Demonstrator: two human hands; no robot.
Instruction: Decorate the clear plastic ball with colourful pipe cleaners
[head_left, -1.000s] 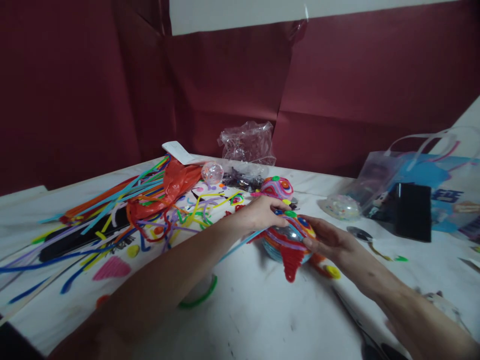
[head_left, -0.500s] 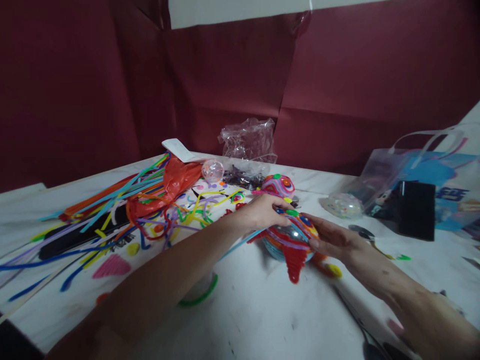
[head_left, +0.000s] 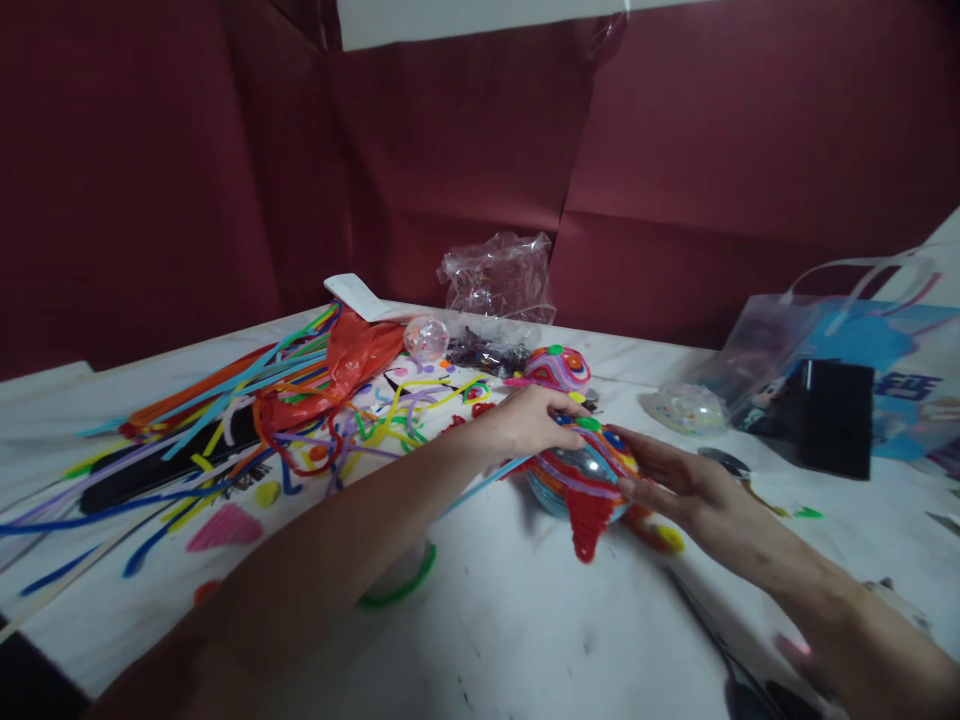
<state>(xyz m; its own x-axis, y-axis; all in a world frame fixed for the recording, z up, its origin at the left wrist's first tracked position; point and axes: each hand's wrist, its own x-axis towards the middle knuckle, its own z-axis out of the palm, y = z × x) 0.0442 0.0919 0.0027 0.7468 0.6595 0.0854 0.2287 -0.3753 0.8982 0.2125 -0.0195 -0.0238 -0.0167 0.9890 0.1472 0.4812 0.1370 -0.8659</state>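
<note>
Between my two hands is a clear ball wrapped in coloured fuzzy strips, probably pipe cleaners, with a red pointed fin hanging from its near side. My left hand grips its upper left, fingers bent over the top. On the right side, the fingers and thumb of my right hand are closed around it. A light blue strip runs from the ball's left side down under my left forearm; its far end is hidden. Just behind stands a smaller ball with pink and purple swirls.
Loose pipe cleaners and a red plastic bag cover the left of the table. A clear dotted ball and crinkled clear bag stand behind. At right are a black box, a carrier bag and scissors.
</note>
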